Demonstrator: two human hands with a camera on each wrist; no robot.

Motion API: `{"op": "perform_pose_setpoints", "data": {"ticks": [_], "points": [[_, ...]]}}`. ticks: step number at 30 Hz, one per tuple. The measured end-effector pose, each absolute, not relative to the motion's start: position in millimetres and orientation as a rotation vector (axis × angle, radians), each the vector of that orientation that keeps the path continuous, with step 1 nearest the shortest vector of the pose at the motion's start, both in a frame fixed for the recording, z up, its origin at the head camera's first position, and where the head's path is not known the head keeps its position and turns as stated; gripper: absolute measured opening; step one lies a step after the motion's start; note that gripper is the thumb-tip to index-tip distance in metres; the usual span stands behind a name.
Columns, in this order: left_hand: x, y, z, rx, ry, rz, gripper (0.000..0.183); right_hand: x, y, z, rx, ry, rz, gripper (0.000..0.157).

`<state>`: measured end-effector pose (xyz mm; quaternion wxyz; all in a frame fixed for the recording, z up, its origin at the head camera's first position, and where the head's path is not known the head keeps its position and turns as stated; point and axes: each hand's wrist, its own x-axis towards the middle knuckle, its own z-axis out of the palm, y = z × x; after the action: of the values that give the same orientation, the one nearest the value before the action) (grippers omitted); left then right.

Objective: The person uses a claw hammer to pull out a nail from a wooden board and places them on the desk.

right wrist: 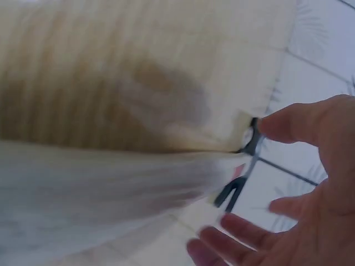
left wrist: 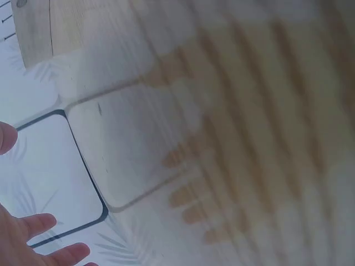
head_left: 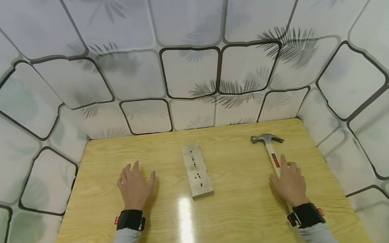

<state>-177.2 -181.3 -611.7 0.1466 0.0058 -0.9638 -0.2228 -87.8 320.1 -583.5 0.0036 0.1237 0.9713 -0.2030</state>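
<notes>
Near the middle of the table lies a pale wooden board [head_left: 197, 171], with a line of small dark marks, too small to tell as nails or holes. My left hand [head_left: 134, 188] is left of the board, fingers spread, holding nothing; its fingertips [left wrist: 41, 223] show at the left edge of the left wrist view. On the right, a claw hammer [head_left: 271, 153] lies with its metal head away from me. Over its wooden handle is my right hand [head_left: 288, 181], hiding the lower part. In the right wrist view, thumb and fingers stand apart beside the blurred hammer handle [right wrist: 111, 194].
The light wood-grain table [head_left: 153, 148] has a bright light reflection near its front. Patterned white fabric walls [head_left: 191, 72] with dark outlines and leaf prints enclose it at the back and both sides.
</notes>
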Motion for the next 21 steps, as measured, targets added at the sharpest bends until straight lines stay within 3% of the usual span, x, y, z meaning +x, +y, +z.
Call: {"op": "perform_pose_setpoints", "data": {"ticks": [7,15,21], "points": [[-172.2,-189.4,-614.2,0.042,-2.759,-0.626,0.076,-76.7,329.8,-595.9,0.507,2.94,-0.573,0.062],[-170.5,-187.6,-615.5,0.021,-2.753,-0.648,0.076,-74.2,336.7,-594.4,0.57,2.817,-0.638,0.056],[-165.5,-191.1,-617.2,0.031,-2.764,-0.649,0.075,-65.5,354.3,-593.1,0.601,2.763,-0.633,0.037]]}}
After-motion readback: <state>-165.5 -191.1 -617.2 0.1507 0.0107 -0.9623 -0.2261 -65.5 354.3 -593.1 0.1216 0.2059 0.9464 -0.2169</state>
